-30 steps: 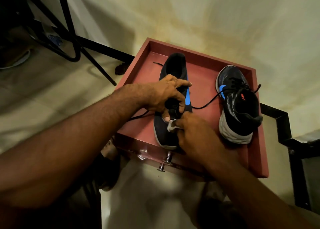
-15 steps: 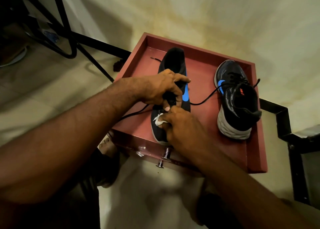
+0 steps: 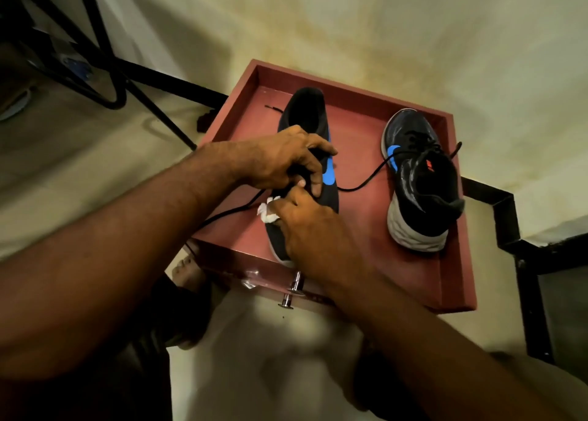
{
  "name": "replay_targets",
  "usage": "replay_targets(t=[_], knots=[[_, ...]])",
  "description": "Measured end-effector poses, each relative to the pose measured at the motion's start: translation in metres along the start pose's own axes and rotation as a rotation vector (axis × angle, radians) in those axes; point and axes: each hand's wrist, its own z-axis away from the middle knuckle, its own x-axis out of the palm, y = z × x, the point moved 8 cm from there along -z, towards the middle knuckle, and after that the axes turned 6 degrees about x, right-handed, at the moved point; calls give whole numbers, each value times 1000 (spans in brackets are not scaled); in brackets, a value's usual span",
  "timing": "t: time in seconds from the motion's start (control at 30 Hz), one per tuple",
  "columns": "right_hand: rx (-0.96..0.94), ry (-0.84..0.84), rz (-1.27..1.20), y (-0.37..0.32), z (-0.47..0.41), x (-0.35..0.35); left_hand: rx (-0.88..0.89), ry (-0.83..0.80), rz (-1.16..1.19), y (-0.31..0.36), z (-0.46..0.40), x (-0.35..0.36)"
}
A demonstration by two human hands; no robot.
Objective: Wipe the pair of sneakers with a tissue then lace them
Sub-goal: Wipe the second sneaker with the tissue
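My left hand (image 3: 286,159) grips the midfoot of the near sneaker (image 3: 329,194), fingers curled over its upper. My right hand (image 3: 305,220) holds a crumpled white tissue (image 3: 266,212), which shows at its thumb side and lies against the shoe's left flank; its fingertips meet the left hand's at the lace area, though I cannot tell whether they pinch the lace.

A black lace (image 3: 366,183) runs loose from under the hands toward the second sneaker (image 3: 420,179); another stretch trails off the tray's left edge.

Progress, as I judge it: wiping of sneaker 1 looks to be under way or ending, its lacing unfinished. Sneaker 2 appears partly laced, with loose ends; whether it was wiped I cannot tell.

Container: 1 red-brown tray (image 3: 458,271) with raised walls holds both sneakers, well apart, heels pointing opposite ways. It carries 2 metal knobs (image 3: 291,296) on its near wall.
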Motion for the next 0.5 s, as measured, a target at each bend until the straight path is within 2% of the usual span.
replay_targets(t=[0.07,0.13,0.3,0.4,0.5], knots=[[69,-88,115,3,-1,-4,10,14,0,0,-1,2],[98,-260,195,12,2,-3,12,29,-12,-1,-1,2],[92,-544,-226,42,25,-14,7,52,-43,6,-1,-5],[118,-466,-556,57,35,-44,-61,40,-144,-4,5,-20],[126,-141,-975,75,35,-91,-194,75,-314,-31,14,-32]])
